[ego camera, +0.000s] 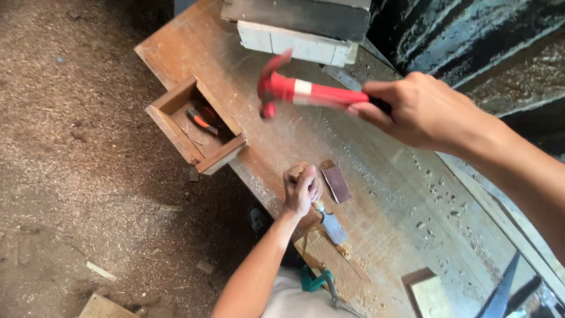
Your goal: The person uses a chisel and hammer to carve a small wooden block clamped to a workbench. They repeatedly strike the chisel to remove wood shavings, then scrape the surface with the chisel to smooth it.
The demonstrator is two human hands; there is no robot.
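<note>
Sawdust-strewn workbench (376, 194): beside the open drawer (197, 126), the left hand (301, 189) is clenched around a wooden-handled chisel (329, 222) set on a wood piece (325, 254), the right hand (419, 111) grips a raised red hammer (306, 91); a skewed blow could strike knuckles.

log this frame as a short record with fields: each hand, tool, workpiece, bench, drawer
left hand: fist closed round the wooden handle of a chisel, blade tip down on the wood piece
right hand: raised, gripping a red claw hammer above the bench
bench: worn wooden workbench, strewn with shavings
drawer: open wooden drawer, orange-handled tool inside
nearby: small dark brown block beside the left hand
floor: sawdust-covered floor
</note>
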